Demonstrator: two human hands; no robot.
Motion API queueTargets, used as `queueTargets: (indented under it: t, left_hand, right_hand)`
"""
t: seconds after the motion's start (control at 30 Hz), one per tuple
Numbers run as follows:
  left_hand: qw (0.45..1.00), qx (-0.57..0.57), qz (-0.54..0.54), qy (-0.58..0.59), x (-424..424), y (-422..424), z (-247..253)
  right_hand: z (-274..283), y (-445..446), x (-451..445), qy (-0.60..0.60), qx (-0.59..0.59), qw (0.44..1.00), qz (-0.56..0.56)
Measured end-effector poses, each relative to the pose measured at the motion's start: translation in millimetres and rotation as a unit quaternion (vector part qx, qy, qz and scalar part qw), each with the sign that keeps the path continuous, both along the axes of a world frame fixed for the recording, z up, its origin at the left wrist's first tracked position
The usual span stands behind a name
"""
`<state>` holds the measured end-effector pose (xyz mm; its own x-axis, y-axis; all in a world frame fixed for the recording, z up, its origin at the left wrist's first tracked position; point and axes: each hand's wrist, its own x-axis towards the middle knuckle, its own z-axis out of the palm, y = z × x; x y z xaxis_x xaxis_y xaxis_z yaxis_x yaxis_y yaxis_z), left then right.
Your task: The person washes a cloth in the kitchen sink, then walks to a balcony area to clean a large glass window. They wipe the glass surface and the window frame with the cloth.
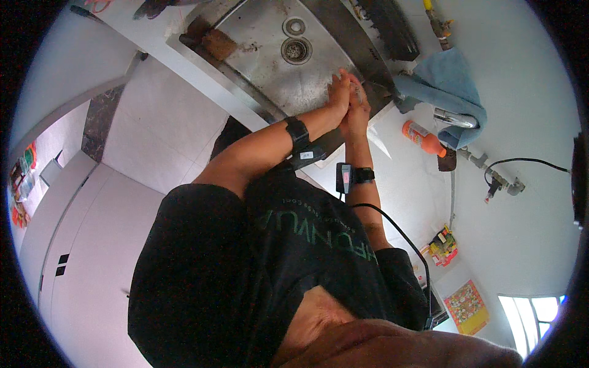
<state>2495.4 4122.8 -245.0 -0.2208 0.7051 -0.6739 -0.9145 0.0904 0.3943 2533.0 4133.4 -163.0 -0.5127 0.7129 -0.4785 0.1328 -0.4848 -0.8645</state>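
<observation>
My left hand and my right hand are pressed together, palm against palm, over the near right corner of a stainless steel sink. The fingers are extended and slightly apart, pointing into the basin. Nothing shows held between them, though the palms' inner faces are hidden. Beyond the fingertips sits the sink's drain strainer, beside a smaller round metal fitting. A black strap circles my left wrist, and another with a small device is on my right forearm.
Right of the sink lie an orange bottle and a blue cloth draped about a chrome fitting. Pipes with valves run along the wall. A brown block rests in the sink's left corner. A black cable hangs beside my right arm.
</observation>
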Motion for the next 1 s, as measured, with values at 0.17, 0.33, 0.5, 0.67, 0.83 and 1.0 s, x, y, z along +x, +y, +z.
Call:
queueTargets:
  t: [0.17, 0.33, 0.5, 0.67, 0.83, 1.0]
  left_hand:
    - [0.905, -0.275, -0.142, 0.292, -13.6, -18.4, 72.9]
    - [0.868, -0.303, -0.312, 0.239, -43.6, -37.3, -23.0]
    - [0.776, -0.258, -0.465, 0.338, -94.9, -58.8, -14.2]
    - [0.784, -0.151, -0.415, 0.436, -150.9, -59.5, -47.8]
    - [0.857, -0.08, -0.327, 0.389, -160.0, -77.3, -78.2]
    - [0.739, -0.064, -0.481, 0.466, -127.9, -76.9, -60.8]
  right_hand:
    - [-43.3, 55.8, 9.5, -0.132, 0.171, 0.976, 0.023]
    - [-2.5, 66.2, -35.6, -0.173, 0.053, 0.983, -0.03]
    - [-89.2, 70.1, -8.1, -0.314, 0.262, 0.909, 0.083]
    - [-30.8, 64.3, -30.8, -0.13, 0.068, 0.989, 0.015]
    - [-42.8, 67.3, -13.2, 0.021, -0.164, 0.963, 0.214]
    - [-119.2, 49.7, 24.7, -0.358, 0.129, 0.859, 0.342]
